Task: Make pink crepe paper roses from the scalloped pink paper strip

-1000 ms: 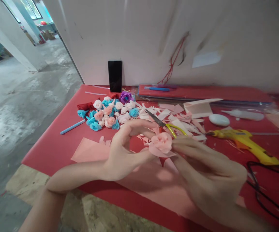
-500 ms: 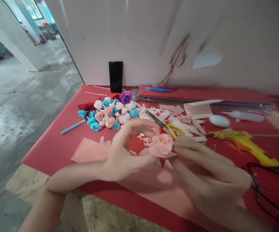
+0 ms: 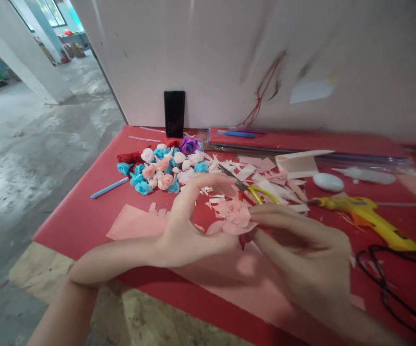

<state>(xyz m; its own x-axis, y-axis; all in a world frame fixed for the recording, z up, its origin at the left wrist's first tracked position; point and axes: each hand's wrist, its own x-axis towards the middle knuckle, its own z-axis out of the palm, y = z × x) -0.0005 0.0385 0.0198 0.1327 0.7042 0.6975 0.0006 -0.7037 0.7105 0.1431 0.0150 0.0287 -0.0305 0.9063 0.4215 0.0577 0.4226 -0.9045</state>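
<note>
A pink paper rose point(image 3: 234, 216) is raised over the table, its petals layered and facing up. My right hand point(image 3: 301, 254) pinches it at its right edge between thumb and fingers. My left hand point(image 3: 193, 226) curves around its left side in a wide C, thumb and index finger apart. The left thumb lies just under the lower petals; whether it touches them I cannot tell. Behind the rose, scissors with yellow handles point(image 3: 261, 194) rest on cut paper scraps point(image 3: 265, 182). Pink paper sheets point(image 3: 135, 223) lie under and beside my hands.
Several finished paper roses point(image 3: 164, 166) are heaped at the back left, near a pale blue pen point(image 3: 109, 188). A black phone point(image 3: 174, 114) leans on the white wall. To the right are a yellow glue gun point(image 3: 366, 214) with a black cord point(image 3: 381, 283) and a white oval object point(image 3: 328, 182).
My right hand has shifted slightly left with the rose, and the rose has turned a little. The left hand keeps nearly the same curved pose.
</note>
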